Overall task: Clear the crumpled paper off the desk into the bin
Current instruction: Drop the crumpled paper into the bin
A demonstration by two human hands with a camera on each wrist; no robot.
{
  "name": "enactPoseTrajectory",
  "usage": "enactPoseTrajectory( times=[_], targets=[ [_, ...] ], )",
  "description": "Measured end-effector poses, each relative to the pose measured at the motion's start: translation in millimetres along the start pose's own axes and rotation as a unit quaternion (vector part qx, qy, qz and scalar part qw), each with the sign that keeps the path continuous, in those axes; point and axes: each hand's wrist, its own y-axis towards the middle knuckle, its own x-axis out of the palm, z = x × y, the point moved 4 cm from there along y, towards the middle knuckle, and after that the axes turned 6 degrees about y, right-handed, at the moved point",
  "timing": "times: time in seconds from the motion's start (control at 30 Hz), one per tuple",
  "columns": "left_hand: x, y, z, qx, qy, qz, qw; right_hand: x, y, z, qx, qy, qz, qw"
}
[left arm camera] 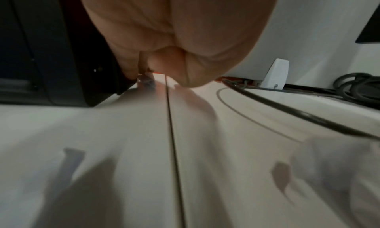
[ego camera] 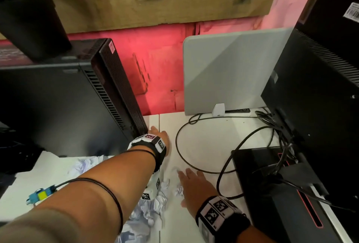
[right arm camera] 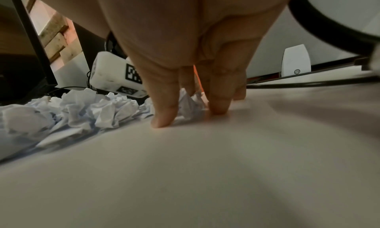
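Crumpled white paper [ego camera: 153, 207] lies in a heap on the white desk [ego camera: 198, 141] under my left forearm, with more of it [ego camera: 85, 165] further left. In the right wrist view the heap [right arm camera: 82, 111] spreads to the left of my fingers. My right hand [ego camera: 191, 181] lies flat, its straight fingers [right arm camera: 164, 111] pressing the desk beside a small paper ball [ego camera: 179, 191] [right arm camera: 190, 101]. My left hand [ego camera: 159, 133] reaches to the front corner of a black computer tower [ego camera: 68, 96]. There its curled fingertips [left arm camera: 139, 69] pinch a small pale scrap [left arm camera: 145, 81]. No bin is in view.
A grey divider panel [ego camera: 223, 75] stands at the back edge. Black cables [ego camera: 180, 155] loop across the desk toward a black monitor [ego camera: 314, 87] and a flat black unit [ego camera: 272, 194] on the right. A blue and yellow connector [ego camera: 40, 196] lies at the near left.
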Motion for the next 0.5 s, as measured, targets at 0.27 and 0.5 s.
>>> enactPoseTrajectory(
  times=[0.27, 0.5],
  targets=[
    [13.5, 6.2, 1.8, 0.022, 0.075, -0.059, 0.995, -0.7, -0.8, 1.4, 0.006, 0.012, -0.001, 1.0],
    [15.3, -34.6, 2.6, 0.079, 0.11, -0.032, 0.99, 2.0, -0.7, 1.5, 0.007, 0.003, 0.017, 1.0]
  ],
)
